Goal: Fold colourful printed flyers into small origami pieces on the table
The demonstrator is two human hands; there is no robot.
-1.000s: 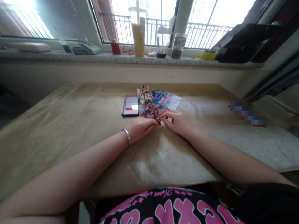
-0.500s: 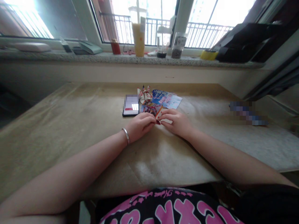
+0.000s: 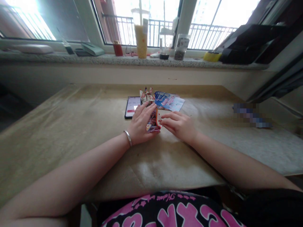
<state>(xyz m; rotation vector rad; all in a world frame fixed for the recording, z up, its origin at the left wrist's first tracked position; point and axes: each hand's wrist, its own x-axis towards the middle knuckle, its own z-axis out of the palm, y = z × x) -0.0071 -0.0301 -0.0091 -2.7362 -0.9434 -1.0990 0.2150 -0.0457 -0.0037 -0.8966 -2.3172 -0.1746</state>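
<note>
Beige bench, running up to the wall beneath a stone sill. Printed paper near bench centre, flat, between both hands. Left hand laid over its left part; fingers extended, nearly together, pointing away from the body. Palm contact mostly hidden. Right hand at the opposite edge, resting on its side; fingers narrow, thumb and forefinger pinched on the white margin beside an orange band. Thumb partly hidden, depth of grip not determinable. Silver bracelet on the left wrist.

Phone just left of the left hand, screen up and lit, near-right corner overlapped in view by the fingers; contact not determinable. White-and-red folded piece just beyond the left fingertips, points upward. Blue cards fanned flat to its right, edges overlapping. Blurred item well apart, at bench right.

On the sill, rightward: red jar, tall cup with yellow contents and straw, clear cup with black base, clear jar with dark contents, yellow item, black bag.
</note>
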